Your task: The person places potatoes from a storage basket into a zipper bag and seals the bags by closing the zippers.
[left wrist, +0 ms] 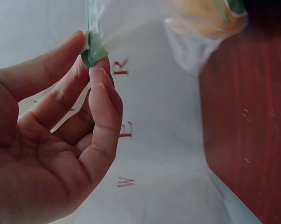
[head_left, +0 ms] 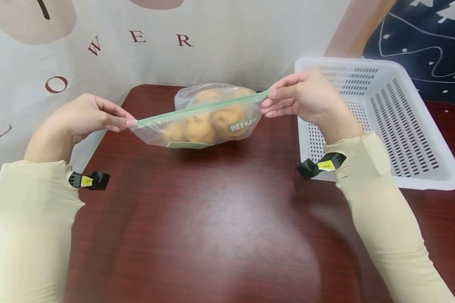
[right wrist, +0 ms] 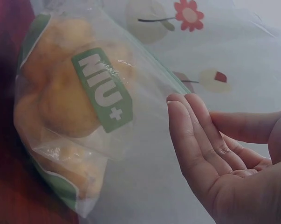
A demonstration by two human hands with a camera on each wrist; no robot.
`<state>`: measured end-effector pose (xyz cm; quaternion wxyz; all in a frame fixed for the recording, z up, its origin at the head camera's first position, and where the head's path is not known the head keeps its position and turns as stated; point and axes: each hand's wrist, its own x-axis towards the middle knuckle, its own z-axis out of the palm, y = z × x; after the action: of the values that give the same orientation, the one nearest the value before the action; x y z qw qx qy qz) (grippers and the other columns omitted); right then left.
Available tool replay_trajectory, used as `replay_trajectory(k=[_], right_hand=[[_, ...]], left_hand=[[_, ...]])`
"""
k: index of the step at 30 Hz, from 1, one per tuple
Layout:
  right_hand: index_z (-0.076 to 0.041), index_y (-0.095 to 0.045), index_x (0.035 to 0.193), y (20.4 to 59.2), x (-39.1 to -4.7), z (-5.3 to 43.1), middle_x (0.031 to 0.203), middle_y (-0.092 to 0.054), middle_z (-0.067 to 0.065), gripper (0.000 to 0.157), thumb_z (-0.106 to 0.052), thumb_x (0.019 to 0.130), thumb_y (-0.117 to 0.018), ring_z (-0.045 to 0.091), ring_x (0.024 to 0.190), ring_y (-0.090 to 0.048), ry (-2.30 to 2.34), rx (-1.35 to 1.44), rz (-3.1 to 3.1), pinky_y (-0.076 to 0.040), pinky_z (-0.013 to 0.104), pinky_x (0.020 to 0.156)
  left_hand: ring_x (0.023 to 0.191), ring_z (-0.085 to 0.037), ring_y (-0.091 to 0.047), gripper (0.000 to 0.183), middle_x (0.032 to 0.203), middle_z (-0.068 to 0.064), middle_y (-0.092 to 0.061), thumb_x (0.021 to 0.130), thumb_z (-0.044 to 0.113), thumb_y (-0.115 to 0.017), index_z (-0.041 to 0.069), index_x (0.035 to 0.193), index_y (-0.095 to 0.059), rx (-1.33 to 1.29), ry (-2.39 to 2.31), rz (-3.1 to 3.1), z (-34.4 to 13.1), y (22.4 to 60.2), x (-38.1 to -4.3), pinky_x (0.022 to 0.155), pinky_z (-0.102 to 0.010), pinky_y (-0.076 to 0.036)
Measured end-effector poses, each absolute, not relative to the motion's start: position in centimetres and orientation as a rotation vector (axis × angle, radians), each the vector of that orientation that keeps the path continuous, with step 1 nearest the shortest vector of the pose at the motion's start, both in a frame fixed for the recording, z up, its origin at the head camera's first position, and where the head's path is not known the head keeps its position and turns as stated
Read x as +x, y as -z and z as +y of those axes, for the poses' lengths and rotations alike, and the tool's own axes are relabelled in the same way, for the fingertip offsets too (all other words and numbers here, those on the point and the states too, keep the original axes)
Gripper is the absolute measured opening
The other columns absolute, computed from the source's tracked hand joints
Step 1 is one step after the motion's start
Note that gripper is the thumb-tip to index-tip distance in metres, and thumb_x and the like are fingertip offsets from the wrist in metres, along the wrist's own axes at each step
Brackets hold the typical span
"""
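Note:
A clear zip bag [head_left: 212,110] with a green zip strip along its top hangs stretched between both hands, above the back of the table. Several round orange-yellow fruits [head_left: 201,128] lie inside it; their exact kind is blurred by the plastic. My left hand [head_left: 81,118] pinches the left end of the strip between thumb and fingers, and the green end tab [left wrist: 94,50] shows in the left wrist view. At the strip's other end my right hand [head_left: 297,97] pinches the corner with thumb and fingertips. A green printed label [right wrist: 103,91] faces the right wrist camera.
A white perforated plastic basket [head_left: 432,126] stands on the right of the dark red wooden table [head_left: 212,219], under and beyond the right forearm. Behind the table hangs a pale cloth [head_left: 227,50] with printed letters. A dark patterned fabric [head_left: 421,46] is at the back right.

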<state>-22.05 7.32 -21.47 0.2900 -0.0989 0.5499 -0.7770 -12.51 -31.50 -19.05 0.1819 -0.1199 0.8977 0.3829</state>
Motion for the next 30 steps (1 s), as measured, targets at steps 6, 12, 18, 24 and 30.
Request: replay_trajectory(k=[6, 12, 18, 24, 30], right_hand=[[0.009, -0.064, 0.076, 22.6, -20.8, 6.7, 0.069, -0.064, 0.023, 0.017, 0.016, 0.084, -0.051, 0.033, 0.063, -0.065, 2.004, -0.293, 1.468, -0.058, 0.045, 0.065], [0.007, -0.065, 0.078, 23.3, -19.6, 6.7, 0.070, -0.064, 0.023, 0.014, 0.015, 0.082, -0.054, 0.032, 0.063, -0.065, 1.902, -0.307, 1.519, -0.057, 0.047, 0.066], [0.003, -0.068, 0.079, 23.6, -19.2, 7.2, 0.069, -0.064, 0.021, 0.016, 0.010, 0.084, -0.055, 0.031, 0.062, -0.065, 1.865, -0.381, 1.520, -0.057, 0.047, 0.066], [0.003, -0.068, 0.080, 23.6, -19.2, 7.8, 0.067, -0.064, 0.019, 0.013, 0.008, 0.084, -0.056, 0.029, 0.061, -0.065, 1.876, -0.409, 1.502, -0.058, 0.045, 0.065], [0.004, -0.068, 0.084, 23.4, -19.2, 9.2, 0.070, -0.065, 0.019, 0.013, 0.008, 0.085, -0.056, 0.030, 0.065, -0.066, 1.915, -0.457, 1.439, -0.058, 0.042, 0.065]], left_hand=[[0.075, -0.014, -0.059, 0.011, 0.076, 0.008, -0.065, 0.082, 0.020, -0.069, 0.013, 0.090, -0.072, -0.259, -0.942, 2.528, -32.1, 20.8, -11.8, 0.073, -0.024, -0.046], [0.077, -0.016, -0.059, 0.024, 0.085, 0.000, -0.067, 0.083, 0.016, -0.067, -0.001, 0.100, -0.068, -0.176, -0.874, 2.477, -32.3, 22.0, -11.1, 0.070, -0.025, -0.050], [0.078, -0.017, -0.060, 0.028, 0.085, -0.001, -0.068, 0.082, 0.020, -0.068, 0.000, 0.102, -0.067, -0.146, -0.875, 2.444, -32.4, 21.9, -10.7, 0.071, -0.025, -0.051], [0.080, -0.017, -0.061, 0.025, 0.086, 0.000, -0.068, 0.083, 0.020, -0.068, 0.003, 0.101, -0.069, -0.160, -0.904, 2.462, -32.5, 21.2, -10.6, 0.072, -0.024, -0.053], [0.081, -0.015, -0.063, 0.015, 0.088, 0.003, -0.067, 0.085, 0.024, -0.066, 0.016, 0.097, -0.069, -0.195, -0.922, 2.495, -32.6, 20.3, -10.6, 0.073, -0.018, -0.049]])
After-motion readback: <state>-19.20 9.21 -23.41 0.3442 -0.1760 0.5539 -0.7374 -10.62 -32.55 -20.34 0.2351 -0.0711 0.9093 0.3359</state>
